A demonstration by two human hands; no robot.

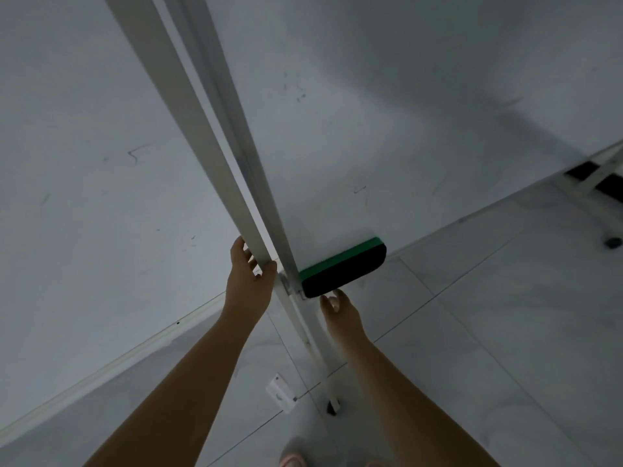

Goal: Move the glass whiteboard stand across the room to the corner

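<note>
The glass whiteboard stand (337, 129) stands edge-on in front of me, its white board face filling the upper right. Its white side post (188, 129) runs from the top down to a leg with a black caster (333, 408). A green and black eraser (344, 267) sticks to the board near its lower corner. My left hand (249, 281) is wrapped around the side post at about waist height. My right hand (338, 311) reaches up under the eraser at the board's lower corner, with its fingertips hidden, so its hold is unclear.
A pale wall (84, 163) with a baseboard (101, 369) runs close along the left. The floor (472, 332) is light tile. A small white plate (281, 392) lies on the floor near the caster. Another white stand base with a caster (612, 242) is at the far right. My slippers (293, 460) show at the bottom.
</note>
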